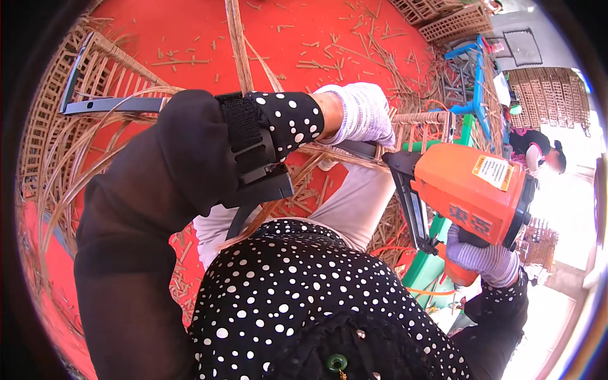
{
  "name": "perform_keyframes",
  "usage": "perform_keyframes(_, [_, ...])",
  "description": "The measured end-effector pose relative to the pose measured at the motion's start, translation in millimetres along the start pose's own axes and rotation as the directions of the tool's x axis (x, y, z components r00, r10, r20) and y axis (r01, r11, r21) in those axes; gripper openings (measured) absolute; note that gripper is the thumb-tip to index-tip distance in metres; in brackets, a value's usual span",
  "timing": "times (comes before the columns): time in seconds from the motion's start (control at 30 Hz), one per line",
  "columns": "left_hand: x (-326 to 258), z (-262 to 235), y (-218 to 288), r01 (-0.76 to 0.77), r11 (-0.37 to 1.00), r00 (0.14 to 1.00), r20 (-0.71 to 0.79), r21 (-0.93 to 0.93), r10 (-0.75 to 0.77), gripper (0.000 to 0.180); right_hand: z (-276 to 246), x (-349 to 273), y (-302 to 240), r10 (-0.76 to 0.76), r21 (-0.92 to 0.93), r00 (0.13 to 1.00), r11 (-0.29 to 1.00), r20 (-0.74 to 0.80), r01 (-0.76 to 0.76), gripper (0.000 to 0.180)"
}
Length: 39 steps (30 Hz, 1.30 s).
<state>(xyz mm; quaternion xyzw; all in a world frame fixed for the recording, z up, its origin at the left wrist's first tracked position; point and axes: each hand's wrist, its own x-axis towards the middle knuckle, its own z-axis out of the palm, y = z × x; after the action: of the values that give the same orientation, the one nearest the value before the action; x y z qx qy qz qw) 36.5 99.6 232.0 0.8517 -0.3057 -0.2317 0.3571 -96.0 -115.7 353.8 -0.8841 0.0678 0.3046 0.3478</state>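
Note:
My right hand (484, 256), in a pale knitted glove, is wrapped round the handle of an orange nail gun (459, 180). The gun's dark nose points left and rests at or close to a dark bar of a rattan-woven frame (415, 118). On that frame, just left of the nose, lies my gloved left hand (364, 117) with its fingers curled down over the edge. Its fingertips are partly hidden. Long loose rattan strips (237, 44) stick out from the frame beyond my left wrist. A black device is strapped to my left forearm.
A grey metal frame (114, 105) with woven rattan stands at the left. Cut rattan bits litter the red floor (209, 31). Blue stands (478, 82) and stacked woven panels (548, 95) are at the right. Another person (535, 149) is further off there. Green bars (424, 269) lie below the gun.

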Motion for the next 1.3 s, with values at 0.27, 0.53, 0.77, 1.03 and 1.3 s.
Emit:
perform_keyframes(0.27, [-0.9,6.5,-3.8,0.048,0.998,0.998,-0.026,-0.041,-0.049,0.022,-2.5,4.3,-18.9,0.115,-0.086,0.993,0.990,0.021,-0.113,0.018])
perform_keyframes(0.53, [1.3,12.1,-5.9,-0.151,0.969,0.986,-0.042,0.196,0.162,0.016,-9.7,10.4,-28.9,0.140,-0.296,0.989,0.948,0.055,-0.118,0.027])
perform_keyframes(0.77, [-4.6,5.7,-8.6,-0.042,0.994,0.995,-0.087,0.101,0.051,0.037,-0.4,4.0,5.1,0.035,0.208,0.995,0.978,-0.093,-0.015,0.026])
perform_keyframes(1.03, [-13.9,-5.0,5.4,-0.142,0.932,0.981,0.075,-0.333,0.177,0.030,-42.2,-1.9,137.3,0.197,0.587,0.776,0.767,-0.600,0.259,0.020])
perform_keyframes(1.3, [-31.7,16.1,20.2,-0.555,0.700,0.803,0.070,0.449,0.592,0.052,-86.9,70.6,380.7,0.428,0.208,0.494,0.874,-0.757,-0.439,0.043])
